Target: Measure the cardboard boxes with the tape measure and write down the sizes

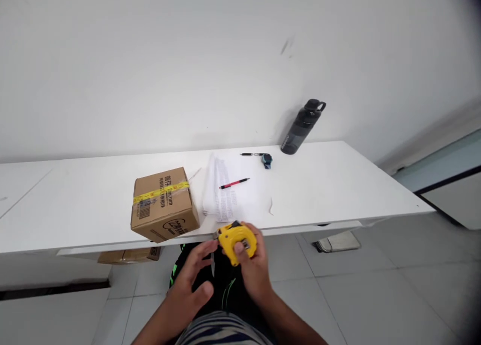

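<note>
My right hand [255,270] is wrapped around a yellow tape measure [231,237], thumb pressed on its face, in front of the table's near edge. Just left of it is my left hand [190,285], thumb apart from the fingers. Its fingertips are at the tape measure's metal end; whether they touch it I cannot tell. A cardboard box [163,199] with yellow tape across it stands on the table to the left. Beyond the tape measure lie white printed papers [244,204], with a red and black pen [234,183] on top.
On the white table [319,184], a black pen [251,154] and a small dark blue item [266,160] lie behind the papers. A dark bottle [302,127] stands near the wall. Under the table are another cardboard box [130,255] and a light flat object [338,241].
</note>
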